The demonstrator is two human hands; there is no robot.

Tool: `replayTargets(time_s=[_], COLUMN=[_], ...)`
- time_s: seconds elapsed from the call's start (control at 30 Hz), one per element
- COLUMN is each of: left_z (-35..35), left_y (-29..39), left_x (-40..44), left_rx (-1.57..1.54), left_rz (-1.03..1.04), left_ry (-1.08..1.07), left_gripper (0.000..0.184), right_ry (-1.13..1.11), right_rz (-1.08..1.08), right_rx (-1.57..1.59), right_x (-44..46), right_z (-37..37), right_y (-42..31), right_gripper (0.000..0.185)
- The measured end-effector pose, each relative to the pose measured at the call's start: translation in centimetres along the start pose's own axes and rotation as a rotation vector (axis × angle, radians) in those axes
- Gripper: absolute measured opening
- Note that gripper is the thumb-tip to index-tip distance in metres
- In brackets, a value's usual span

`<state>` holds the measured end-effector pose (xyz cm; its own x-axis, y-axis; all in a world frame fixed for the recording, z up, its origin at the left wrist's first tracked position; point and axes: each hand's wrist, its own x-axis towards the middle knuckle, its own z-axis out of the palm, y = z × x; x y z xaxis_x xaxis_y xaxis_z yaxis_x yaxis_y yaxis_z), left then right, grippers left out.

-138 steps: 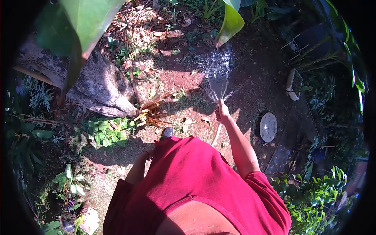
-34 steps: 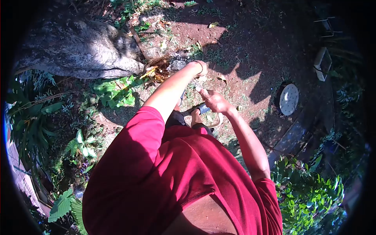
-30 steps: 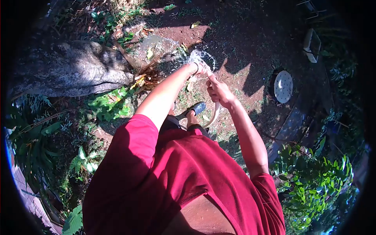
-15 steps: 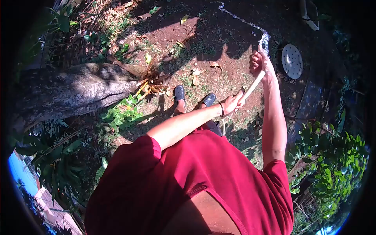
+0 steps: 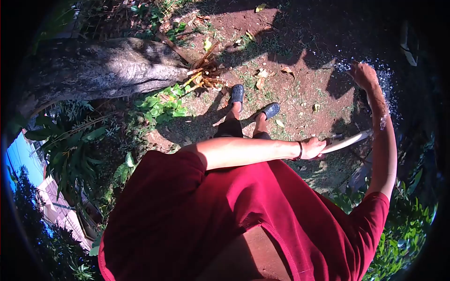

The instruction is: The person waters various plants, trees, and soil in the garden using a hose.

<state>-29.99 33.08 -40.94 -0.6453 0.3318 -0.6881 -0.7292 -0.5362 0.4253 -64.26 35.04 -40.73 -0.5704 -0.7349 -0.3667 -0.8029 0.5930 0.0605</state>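
My left hand, with a dark band at the wrist, is closed around a pale hose. The hose slants up to the right, and its end passes behind my right forearm, out of sight. Water splashes in drops along that forearm and around my right hand. My right hand is raised beyond the hose, wet, with its fingers curled in and nothing visible in them. Spray also scatters just left of its knuckles.
A thick tree trunk lies across the left, with cut stems at its end. My feet in dark clogs stand on bare soil with grass and fallen leaves. Leafy plants grow at lower right. A pale-edged object sits upper right.
Both hands have moved right in view. The hose end has shifted from my right wrist to behind the forearm, and the water stream has become scattered spray. The round perforated disc is no longer visible.
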Motion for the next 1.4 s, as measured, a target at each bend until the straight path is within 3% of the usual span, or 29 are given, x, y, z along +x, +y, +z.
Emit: replayTargets(time_s=[0.07,0.17,0.27,0.33,0.4,0.43,0.47,0.53,0.57,0.6,0.67,0.73,0.77,0.87,0.93,1.0,1.1,1.27,1.4], left_z=[0.2,0.3,0.2,0.0,-0.2,-0.5,-0.9,-1.6,-1.9,-2.2,-2.9,-4.5,-4.0,-4.6,-4.0,-3.1,-2.2,-2.1,-2.6], left_y=[0.7,1.5,0.1,-0.9,1.4,1.4,1.4,2.3,3.1,3.6,5.0,3.6,5.0,4.1,4.4,4.9,5.2,4.0,4.0], left_x=[-0.5,-0.4,1.4,2.5,1.5,1.7,2.0,3.4,3.6,4.0,4.8,7.8,6.7,7.5,7.0,6.1,5.4,5.6,5.2], left_rx=[0.164,0.149,0.208,0.133,-0.012,-0.173,-0.332,-0.355,-0.356,-0.357,-0.338,-0.292,-0.353,-0.431,-0.290,-0.404,-0.360,-0.391,-0.319], left_rz=[-0.004,-0.097,-0.098,-0.032,-0.166,-0.127,-0.085,-0.106,-0.073,-0.040,-0.051,-0.052,-0.026,-0.002,-0.035,-0.024,-0.073,0.015,0.011], left_ry=[0.013,0.003,0.034,0.016,-0.088,-0.140,-0.192,-0.176,-0.147,-0.119,-0.064,-0.031,0.020,0.008,0.137,0.111,0.187,0.197,0.164], left_gripper=[0.047,0.050,0.050,0.052,0.038,0.038,0.039,0.034,0.033,0.033,0.034,0.035,0.035,0.031,0.028,0.030,0.035,0.039,0.037], right_ry=[0.013,0.104,0.006,-0.014,-0.166,-0.287,-0.283,-0.152,-0.061,0.001,-0.002,-0.009,-0.019,0.043,0.115,0.130,0.295,0.385,0.233], right_rz=[-0.065,-0.045,-0.152,-0.109,0.194,0.274,0.278,0.489,0.341,0.323,0.344,0.405,0.324,0.260,0.291,0.408,0.367,0.434,0.430], right_rx=[-0.069,0.038,0.075,-0.034,0.287,0.520,0.519,1.744,1.908,2.150,2.297,2.171,2.159,2.146,2.016,1.833,1.970,1.861,2.192], right_x=[-0.1,-0.2,0.2,-0.1,-0.2,0.0,-0.5,-2.4,-3.9,-4.5,-6.4,-8.4,-9.1,-10.7,-11.3,-11.6,-11.4,-11.3,-11.3], right_z=[0.4,0.8,1.0,0.3,-0.4,-0.6,-0.8,-1.0,-0.9,-0.3,0.9,0.3,0.4,0.0,-0.1,-1.7,-0.2,0.6,0.7], right_y=[0.1,-0.6,0.3,-0.4,-0.7,0.2,0.3,0.4,0.1,-0.4,-2.4,-6.2,-7.6,-10.9,-12.4,-14.7,-15.7,-16.6,-16.3], right_gripper=[0.025,0.017,0.017,0.025,0.043,0.063,0.063,0.072,0.076,0.076,0.078,0.082,0.084,0.072,0.064,0.057,0.054,0.046,0.043])
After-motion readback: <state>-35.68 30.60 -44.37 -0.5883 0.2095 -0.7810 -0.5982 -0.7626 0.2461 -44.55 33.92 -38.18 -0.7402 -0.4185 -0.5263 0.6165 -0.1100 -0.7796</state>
